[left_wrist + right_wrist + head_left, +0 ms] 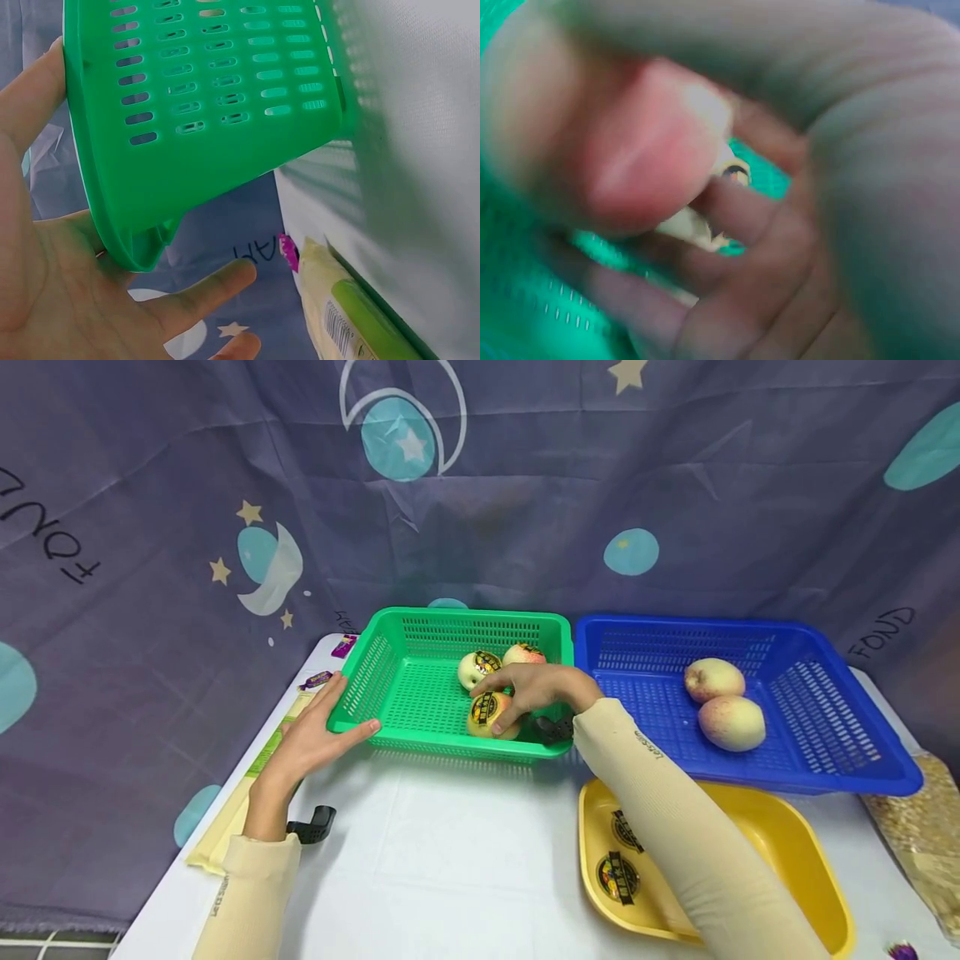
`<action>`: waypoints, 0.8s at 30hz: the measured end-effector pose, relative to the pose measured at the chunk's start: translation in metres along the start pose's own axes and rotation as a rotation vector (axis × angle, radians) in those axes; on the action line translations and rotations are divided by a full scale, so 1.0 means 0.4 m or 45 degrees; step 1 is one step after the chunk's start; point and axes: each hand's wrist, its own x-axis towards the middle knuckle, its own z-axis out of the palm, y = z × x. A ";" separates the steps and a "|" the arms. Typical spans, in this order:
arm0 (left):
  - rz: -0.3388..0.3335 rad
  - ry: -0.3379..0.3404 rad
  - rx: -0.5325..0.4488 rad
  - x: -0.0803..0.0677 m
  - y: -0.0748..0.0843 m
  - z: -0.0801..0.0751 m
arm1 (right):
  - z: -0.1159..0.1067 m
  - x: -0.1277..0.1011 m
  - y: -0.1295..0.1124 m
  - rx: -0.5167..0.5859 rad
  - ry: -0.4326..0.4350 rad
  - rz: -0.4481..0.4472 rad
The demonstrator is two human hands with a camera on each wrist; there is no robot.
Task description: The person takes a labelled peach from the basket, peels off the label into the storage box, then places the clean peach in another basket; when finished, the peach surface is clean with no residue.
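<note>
In the head view my right hand (538,683) reaches into the green basket (420,739) and grips a yellowish peach (487,725) with a round black-and-gold sticker on it. Up close in the right wrist view, that peach (532,112) is blurred beside the thumb. Two more stickered peaches lie just behind it, one pale (468,672) and one redder (519,654). At the basket's front left corner is my left hand (309,742), its fingers spread. The left wrist view has the thumb against the rim of the basket (150,180) and other fingers straight past the corner.
To the right stands a blue basket (645,727) holding two peaches (732,723) (714,680). A yellow tray (787,860) with round black stickers (618,877) sits under my right forearm. At left lie a cream-and-green packet (232,810) and small purple wrappers (318,679). A bag of grains (918,835) is far right.
</note>
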 end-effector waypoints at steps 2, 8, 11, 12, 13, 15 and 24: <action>0.002 -0.002 0.001 0.001 0.002 -0.001 | -0.005 -0.008 -0.001 0.059 0.046 -0.017; 0.006 -0.001 -0.001 -0.003 0.002 -0.002 | -0.024 -0.035 -0.015 0.191 0.186 -0.142; 0.010 -0.003 0.006 -0.004 0.003 -0.001 | -0.028 -0.052 -0.024 0.266 0.240 -0.214; 0.012 -0.003 0.009 -0.004 0.004 -0.001 | -0.028 -0.059 -0.028 0.284 0.254 -0.232; 0.014 -0.004 0.011 -0.004 0.005 -0.001 | -0.028 -0.065 -0.030 0.301 0.265 -0.249; 0.017 -0.006 0.017 -0.003 0.006 -0.001 | -0.028 -0.077 -0.036 0.327 0.281 -0.284; 0.014 -0.023 0.019 -0.006 0.007 -0.008 | -0.007 -0.140 -0.076 0.420 0.281 -0.409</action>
